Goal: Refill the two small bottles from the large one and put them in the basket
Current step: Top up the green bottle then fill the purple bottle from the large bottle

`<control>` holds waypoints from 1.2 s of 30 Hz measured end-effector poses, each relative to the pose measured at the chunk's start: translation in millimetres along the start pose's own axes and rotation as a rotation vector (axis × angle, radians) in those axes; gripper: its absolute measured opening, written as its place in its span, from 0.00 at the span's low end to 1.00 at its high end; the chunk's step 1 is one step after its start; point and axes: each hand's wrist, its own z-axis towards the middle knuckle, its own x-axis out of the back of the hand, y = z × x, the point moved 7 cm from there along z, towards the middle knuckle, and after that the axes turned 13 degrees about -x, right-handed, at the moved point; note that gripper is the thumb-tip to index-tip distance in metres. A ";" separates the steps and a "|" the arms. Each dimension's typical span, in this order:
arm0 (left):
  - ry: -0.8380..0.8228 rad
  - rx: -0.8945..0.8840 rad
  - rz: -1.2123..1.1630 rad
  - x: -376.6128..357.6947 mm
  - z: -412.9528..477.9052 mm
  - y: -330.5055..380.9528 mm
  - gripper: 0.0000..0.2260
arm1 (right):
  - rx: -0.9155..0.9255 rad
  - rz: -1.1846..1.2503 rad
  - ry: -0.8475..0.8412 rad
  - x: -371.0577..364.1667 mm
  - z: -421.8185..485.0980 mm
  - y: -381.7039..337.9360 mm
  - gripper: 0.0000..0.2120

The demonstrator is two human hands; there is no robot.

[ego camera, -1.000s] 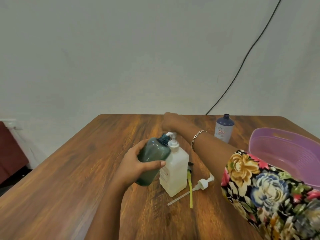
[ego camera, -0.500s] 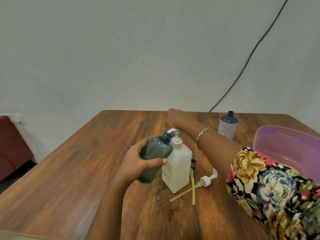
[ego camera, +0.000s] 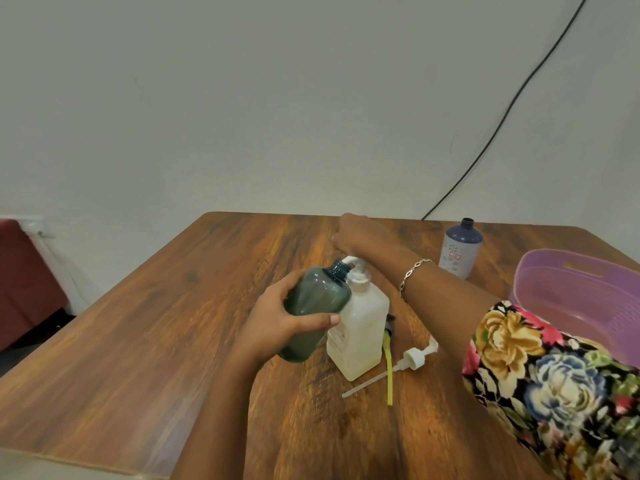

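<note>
Holding, head view: left hand [ego camera: 277, 327] wrapped firmly round one dark green bottle [ego camera: 311, 306], tilted so that its open neck met the spout of the white pump bottle [ego camera: 360, 334], evidently to catch the liquid. Right hand [ego camera: 360, 233] sat atop that pump head, likely to press it; whether its fingers clasped the pump could not be told. Blue bottle [ego camera: 459, 251], uncapped, stood well apart near the purple basket [ego camera: 571, 299], presumably awaiting its turn.

Count on the table [ego camera: 173, 323]:
- bottles, three
- loose pumps, two: white pump [ego camera: 414, 358], yellow-tubed pump [ego camera: 388, 362]
- basket, one, holding no bottle
</note>
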 end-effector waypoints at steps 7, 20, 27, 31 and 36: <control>0.005 0.011 0.017 1.3 -3.7 -4.5 0.38 | -0.021 -0.018 -0.156 -6.4 4.1 -2.2 0.11; -0.002 0.004 0.015 1.2 -2.4 -0.5 0.39 | 0.061 -0.024 0.059 9.0 0.8 -6.1 0.07; -0.023 0.014 0.007 -3.1 -1.2 0.3 0.35 | 0.063 -0.084 0.086 -0.3 -8.7 -2.7 0.14; -0.027 0.031 -0.001 -4.3 -2.4 0.4 0.33 | 0.070 -0.066 0.069 -0.4 -9.8 -3.7 0.14; -0.008 0.010 0.009 -0.9 -2.1 5.7 0.38 | 0.073 -0.050 0.032 11.0 -8.3 -7.8 0.13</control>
